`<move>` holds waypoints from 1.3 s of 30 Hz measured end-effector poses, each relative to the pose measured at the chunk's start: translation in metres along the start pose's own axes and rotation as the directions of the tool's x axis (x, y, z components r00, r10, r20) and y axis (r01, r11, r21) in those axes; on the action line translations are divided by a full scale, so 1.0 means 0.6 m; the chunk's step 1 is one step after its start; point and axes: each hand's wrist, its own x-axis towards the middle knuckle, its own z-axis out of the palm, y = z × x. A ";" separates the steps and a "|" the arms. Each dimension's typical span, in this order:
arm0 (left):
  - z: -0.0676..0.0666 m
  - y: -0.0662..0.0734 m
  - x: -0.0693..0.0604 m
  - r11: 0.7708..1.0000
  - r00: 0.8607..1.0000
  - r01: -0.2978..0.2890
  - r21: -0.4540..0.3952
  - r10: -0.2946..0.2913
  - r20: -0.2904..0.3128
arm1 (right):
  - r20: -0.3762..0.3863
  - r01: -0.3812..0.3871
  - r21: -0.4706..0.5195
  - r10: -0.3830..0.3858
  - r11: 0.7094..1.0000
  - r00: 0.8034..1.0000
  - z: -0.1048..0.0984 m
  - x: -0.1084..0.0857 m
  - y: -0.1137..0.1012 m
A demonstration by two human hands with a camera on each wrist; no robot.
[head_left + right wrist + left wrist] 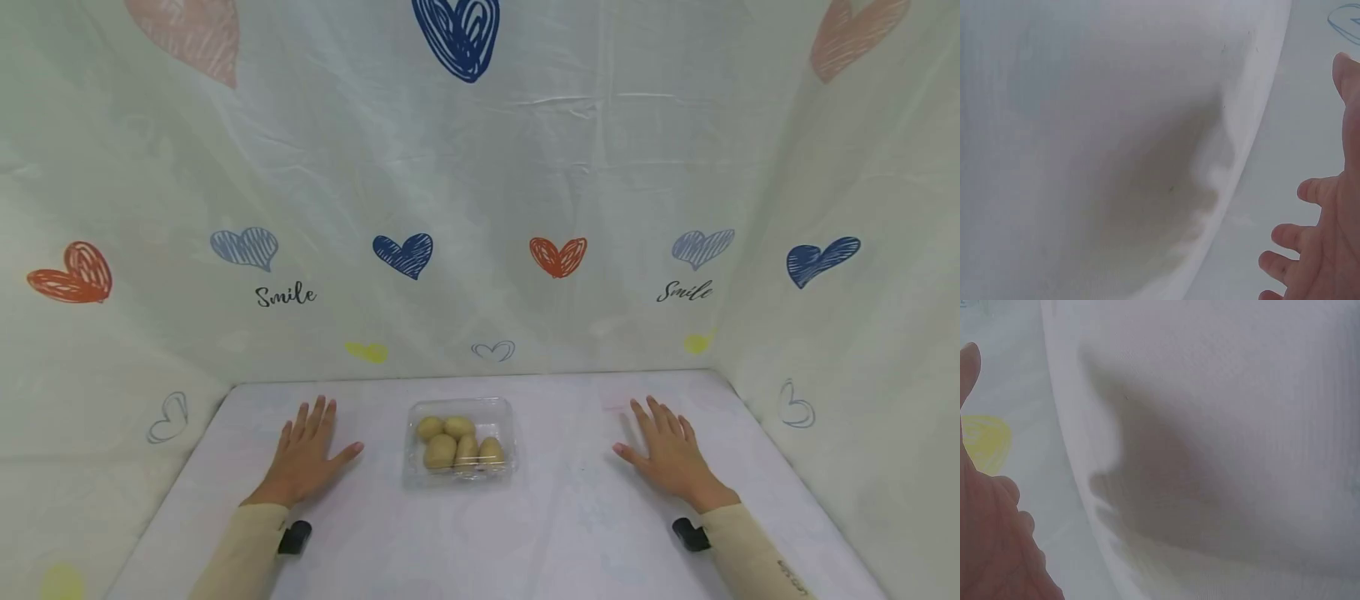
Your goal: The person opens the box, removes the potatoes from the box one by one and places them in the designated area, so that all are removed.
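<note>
A clear plastic container (pixel 505 417) holding several yellowish, potato-like round items (pixel 440 452) sits on the white table in the head view. To its left is my left hand (pixel 303 462), palm down with fingers spread, holding nothing. My right hand (pixel 671 458) is to the container's right, also palm down with spread fingers and nothing held. Neither hand touches the container. In the left wrist view part of the left palm (pixel 997 544) shows at the left edge above its shadow. The right wrist view has the right palm and fingers (pixel 1329 231) at its right edge.
The white table (pixel 465 542) runs back to a pale curtain (pixel 480 183) printed with hearts and words, which also hangs along both sides. Black wrist devices (pixel 295 537) are on both forearms.
</note>
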 end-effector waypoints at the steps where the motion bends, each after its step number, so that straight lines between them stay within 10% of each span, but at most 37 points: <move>1: 0.001 0.002 0.000 1.000 1.000 -0.001 0.003 0.001 0.000 | 0.002 0.003 0.002 -0.003 1.000 1.000 0.000 0.000 -0.003; 39: 0.023 0.062 -0.020 0.989 0.990 -0.139 -0.052 0.140 0.007 | 0.032 0.104 0.043 -0.105 0.994 0.994 0.028 0.007 -0.106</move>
